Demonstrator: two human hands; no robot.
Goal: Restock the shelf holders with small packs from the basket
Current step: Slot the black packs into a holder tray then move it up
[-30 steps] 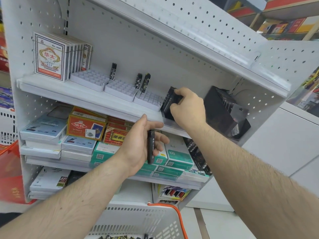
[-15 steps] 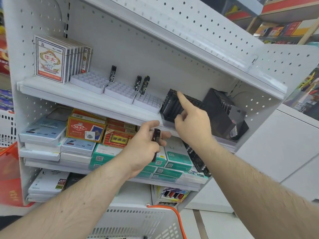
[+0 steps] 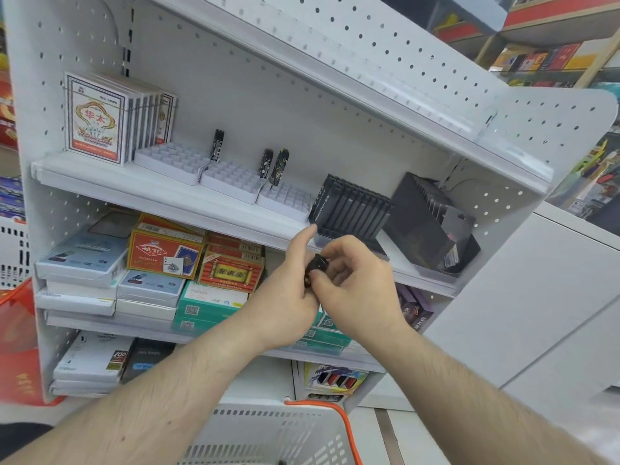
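We face a white pegboard shelf unit (image 3: 235, 95) from slightly below. Both of our bare hands meet in front of its upper shelf edge. Our left hand (image 3: 285, 297) has its grip curled around a small dark pack (image 3: 315, 268), thumb raised beside it. Our right hand (image 3: 355, 280) pinches the same pack from the other side, thumb and curled fingers clamped on its top end. So the pack sits between the two hands, just below and in front of the shelf, touching no holder.

On the upper shelf, three white slotted holders (image 3: 231, 177) stand in a row. One dark pack stands upright at the back of the first, and two more (image 3: 273, 164) stand side by side near the back of the second. To their right stands a black ribbed holder (image 3: 349, 206), directly above our hands, and beyond it a second black holder (image 3: 432, 223), tilted. A row of boxed playing cards (image 3: 97, 122) stands at the far left of that shelf.

Below, the lower shelves carry stacked boxes in red, white and green. At the bottom edge, the white basket (image 3: 285, 437) with an orange handle shows beneath our forearms.
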